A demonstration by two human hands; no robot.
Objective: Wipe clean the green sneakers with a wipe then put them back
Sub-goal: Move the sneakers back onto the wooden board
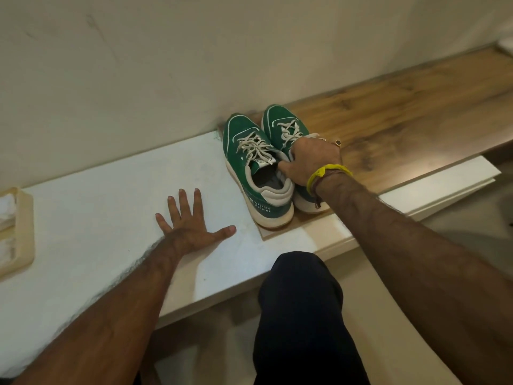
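Two green sneakers with white laces and pale soles stand side by side on the end of a wooden shelf, toes to the wall. The left sneaker (249, 151) shows its open collar. The right sneaker (283, 120) is partly hidden under my right hand (311, 159), whose fingers curl into the collars and grip both sneakers, thumb in the left one. My left hand (188, 226) rests flat with spread fingers on the white ledge (97, 204), left of the sneakers. No wipe shows in either hand.
The wooden shelf (402, 107) runs to the right along a pale wall. A beige holder with white folded material (14, 226) sits at the ledge's far left. My knee in dark trousers (299, 301) is below the ledge's front edge.
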